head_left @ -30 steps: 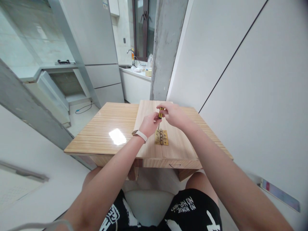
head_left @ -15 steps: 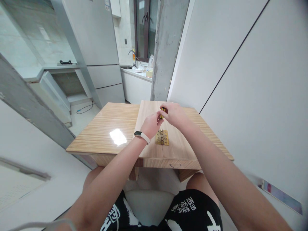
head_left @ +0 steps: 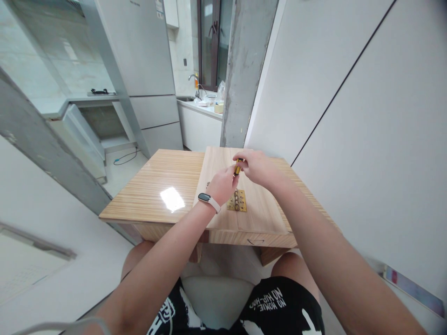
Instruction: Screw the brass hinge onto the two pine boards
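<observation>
My right hand (head_left: 260, 168) is closed round the yellow-and-black handle of a small screwdriver (head_left: 238, 166) above the far part of the boards. My left hand (head_left: 222, 186) meets it from the near left, its fingers pinched at the lower end of the screwdriver; whether they also hold a screw is hidden. Just nearer to me, a brass hinge (head_left: 240, 201) lies opened flat across the seam of two pale wooden boards (head_left: 258, 216). The left hand and wrist partly cover its left leaf. A few small dark pieces (head_left: 208, 184), perhaps screws, lie left of the left hand.
The boards rest on a glossy striped wooden table (head_left: 139, 190) with a drawer (head_left: 258, 240) at its front. A white wall (head_left: 366, 139) stands close on the right. Beyond the table are a fridge (head_left: 146, 56) and a sink counter (head_left: 199, 125).
The screwdriver has turned more upright between my hands. My left hand has shifted slightly nearer and now covers more of the hinge's left leaf. The camera view has moved a little.
</observation>
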